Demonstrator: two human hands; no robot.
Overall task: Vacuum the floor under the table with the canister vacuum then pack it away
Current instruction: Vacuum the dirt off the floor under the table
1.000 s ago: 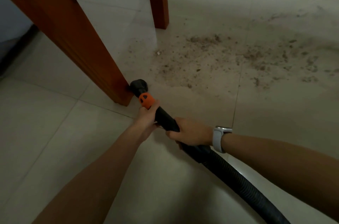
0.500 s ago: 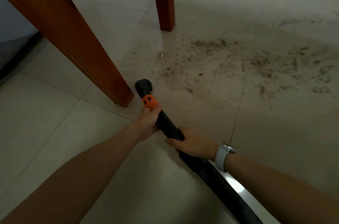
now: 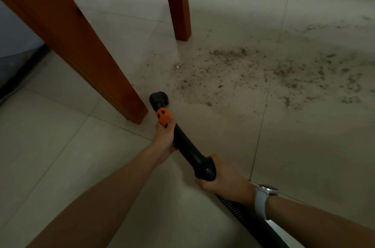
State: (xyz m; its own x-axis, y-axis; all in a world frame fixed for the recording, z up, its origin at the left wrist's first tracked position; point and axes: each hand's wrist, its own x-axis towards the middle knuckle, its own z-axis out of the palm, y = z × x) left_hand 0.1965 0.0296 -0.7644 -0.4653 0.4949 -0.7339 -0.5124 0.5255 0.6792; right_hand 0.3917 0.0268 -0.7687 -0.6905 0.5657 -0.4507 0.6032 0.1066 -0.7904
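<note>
1. The left hand (image 3: 165, 138) is gripping the black wand (image 3: 187, 147) well forward, its fingers curled round the tube just behind the orange collar (image 3: 163, 116), with the thumb lying up against that collar
2. The right hand (image 3: 224, 180) is grasping the wider rear end of the same wand, where the ribbed hose (image 3: 248, 220) is joining it; the fingers are wrapping the tube from underneath, and a white watch (image 3: 261, 200) is sitting on that wrist
3. The wand's long axis is running from the right hand at lower right, up and to the left, through the left hand, to the nozzle (image 3: 159, 99); the left hand is therefore the nearer one to the working end and is likely doing the steering
4. The nozzle is sitting at the tiled floor (image 3: 60, 146), just beside the foot of the near table leg (image 3: 85, 50) but apart from it; whether it is touching the tile cannot be told
5. The dirt patch (image 3: 253, 73) is lying ahead and to the right of the nozzle, spreading across the floor towards the right edge, with its nearest specks close to the nozzle
6. The far table leg (image 3: 179, 2) is standing beyond, at the left margin of the dirt
7. Judgement: most of the dirt is still waiting to be collected, so the coming stroke is calling for a swing of the nozzle to the right, away from the near leg
8. The canister itself is not showing; the hose is leaving the view at the bottom edge
</note>
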